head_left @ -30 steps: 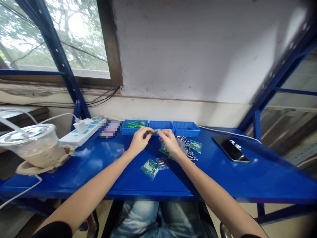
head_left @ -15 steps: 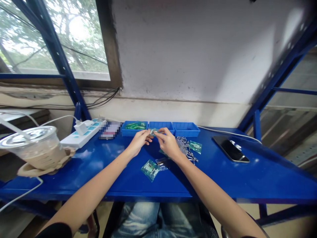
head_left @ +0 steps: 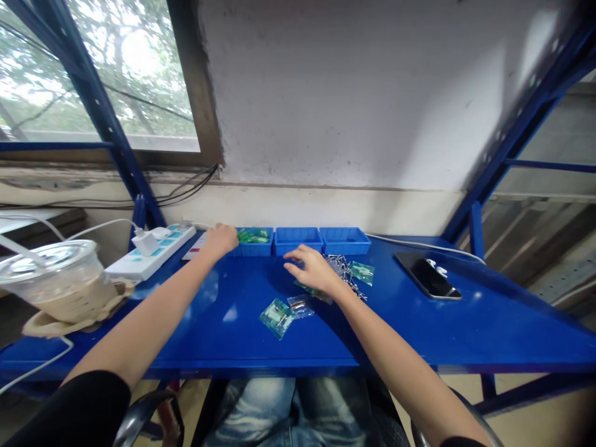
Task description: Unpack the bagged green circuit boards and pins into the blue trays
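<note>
My left hand (head_left: 222,239) is at the left end of the left blue bin (head_left: 256,249), which holds several green packets (head_left: 254,235). Its back faces me and hides the fingers, so I cannot tell what they hold. Short of the middle bin (head_left: 298,244), my right hand (head_left: 310,268) hovers with fingers apart and nothing in them. Beside and partly behind it lies a heap of silvery metal pins (head_left: 344,267). A clear packet with green print (head_left: 278,318) and another small clear packet (head_left: 301,306) rest nearer to me; a similar green packet (head_left: 362,272) lies right of the heap.
The right blue bin (head_left: 344,241) stands at the back. A black phone (head_left: 428,276) with white earbuds (head_left: 437,268) lies to the right. Left are a white power strip (head_left: 151,254) and a lidded drink cup (head_left: 65,279) on a cardboard holder. Cables run along the wall.
My hands, together at a small green packet before, have parted. The left moved left to the left bin's end; the right let go and opened, moving slightly down. That packet is out of sight.
</note>
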Demonstrator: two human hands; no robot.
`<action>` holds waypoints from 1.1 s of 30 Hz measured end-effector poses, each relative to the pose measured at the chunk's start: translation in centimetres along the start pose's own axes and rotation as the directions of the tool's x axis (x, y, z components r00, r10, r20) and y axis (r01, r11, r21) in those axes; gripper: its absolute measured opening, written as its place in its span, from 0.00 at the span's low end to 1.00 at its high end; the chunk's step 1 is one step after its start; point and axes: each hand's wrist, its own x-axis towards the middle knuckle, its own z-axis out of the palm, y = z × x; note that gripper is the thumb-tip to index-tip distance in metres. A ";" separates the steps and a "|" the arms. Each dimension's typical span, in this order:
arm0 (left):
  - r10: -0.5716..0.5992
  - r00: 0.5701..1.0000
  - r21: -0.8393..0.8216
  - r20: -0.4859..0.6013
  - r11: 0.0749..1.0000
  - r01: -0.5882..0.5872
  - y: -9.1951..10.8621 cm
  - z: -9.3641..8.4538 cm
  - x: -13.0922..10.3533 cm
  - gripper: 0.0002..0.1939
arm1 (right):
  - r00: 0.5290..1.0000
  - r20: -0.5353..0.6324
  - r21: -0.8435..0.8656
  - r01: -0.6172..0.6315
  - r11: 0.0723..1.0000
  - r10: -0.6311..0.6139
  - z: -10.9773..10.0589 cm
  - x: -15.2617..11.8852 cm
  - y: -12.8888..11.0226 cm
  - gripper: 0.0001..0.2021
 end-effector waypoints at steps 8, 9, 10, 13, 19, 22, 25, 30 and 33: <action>-0.020 0.932 -0.098 -0.363 0.995 -0.017 2.1 1.4 -3.2 0.23 | 0.804 0.569 0.018 0.199 0.980 -0.174 -0.1 -0.9 -3.1 0.31; -0.033 0.906 -0.154 -0.421 0.987 -0.036 2.6 1.4 -4.0 0.24 | 0.794 0.585 0.016 0.196 0.980 -0.168 0.3 -1.0 -3.3 0.29; -0.025 0.890 -0.214 -0.456 0.973 -0.082 3.3 1.5 -4.9 0.24 | 0.797 0.580 0.029 0.185 0.982 -0.167 0.6 -1.0 -3.4 0.27; 0.141 0.869 -0.402 -0.474 0.844 -0.356 5.6 1.5 -6.9 0.21 | 0.884 0.445 0.114 0.099 0.989 -0.140 1.6 -0.7 -3.3 0.23; 0.105 0.994 -0.936 -0.033 0.344 -0.068 8.5 1.9 -8.3 0.20 | 0.987 -0.034 0.288 -0.142 0.947 0.158 1.4 0.3 -1.4 0.10; 0.222 0.921 -0.947 0.319 0.100 0.304 8.7 2.0 -8.4 0.25 | 0.986 -0.166 0.114 0.001 0.993 0.018 0.6 0.3 -0.8 0.06; 0.322 0.910 -0.954 0.260 -0.059 0.294 8.9 1.8 -8.6 0.18 | 0.983 -0.125 -0.036 0.133 0.990 -0.137 0.3 0.0 -1.0 0.10; 0.125 0.987 -0.995 -0.096 0.004 -0.098 8.7 1.7 -8.6 0.12 | 0.974 -0.227 -0.027 0.009 1.000 -0.014 0.5 0.0 -1.7 0.09; 0.138 0.909 -0.879 -0.393 0.232 -0.416 8.3 1.6 -8.6 0.07 | 0.944 -0.203 0.286 -0.197 0.938 0.260 0.4 0.4 -1.4 0.12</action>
